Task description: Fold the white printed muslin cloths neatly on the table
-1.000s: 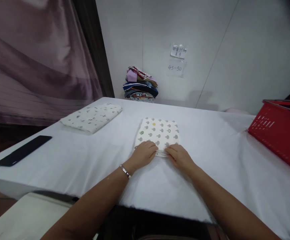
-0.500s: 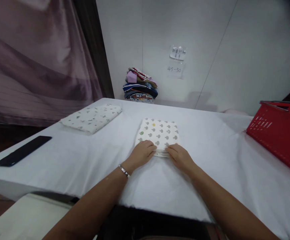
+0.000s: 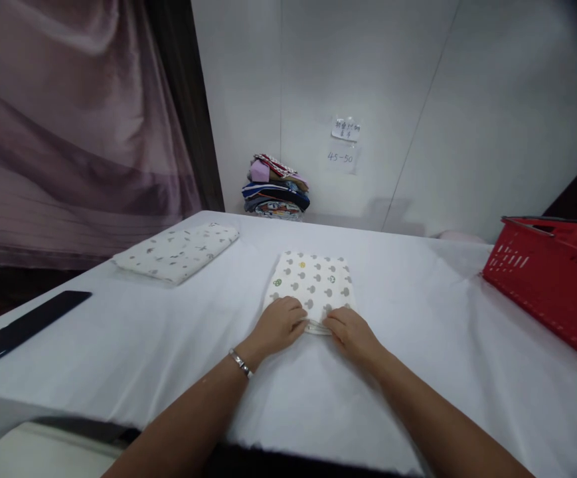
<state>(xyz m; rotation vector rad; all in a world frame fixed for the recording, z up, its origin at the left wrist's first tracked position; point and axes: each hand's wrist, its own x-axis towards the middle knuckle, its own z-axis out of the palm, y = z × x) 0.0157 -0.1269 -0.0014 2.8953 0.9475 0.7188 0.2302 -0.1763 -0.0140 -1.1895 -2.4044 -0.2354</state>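
Note:
A folded white cloth (image 3: 313,279) printed with grey tree-like shapes lies flat in the middle of the table. My left hand (image 3: 282,323) grips its near left edge, fingers on top and the thumb at the folded layers. At the near right edge my right hand (image 3: 350,332) pinches the same cloth in a like way. Between the hands the stacked layers of the near edge show. A metal bracelet (image 3: 241,363) sits on my left wrist.
Another folded white cloth (image 3: 178,252) lies at the table's back left, with a dark flat strip (image 3: 29,325) nearer the left edge. A red plastic basket (image 3: 542,285) stands at the right. Folded fabrics (image 3: 275,189) are piled behind the white-covered table (image 3: 193,332).
The whole view has tilted up slightly, so everything sits lower in the picture. Both hands stay on the near edge of the cloth, their fingers a little closer together.

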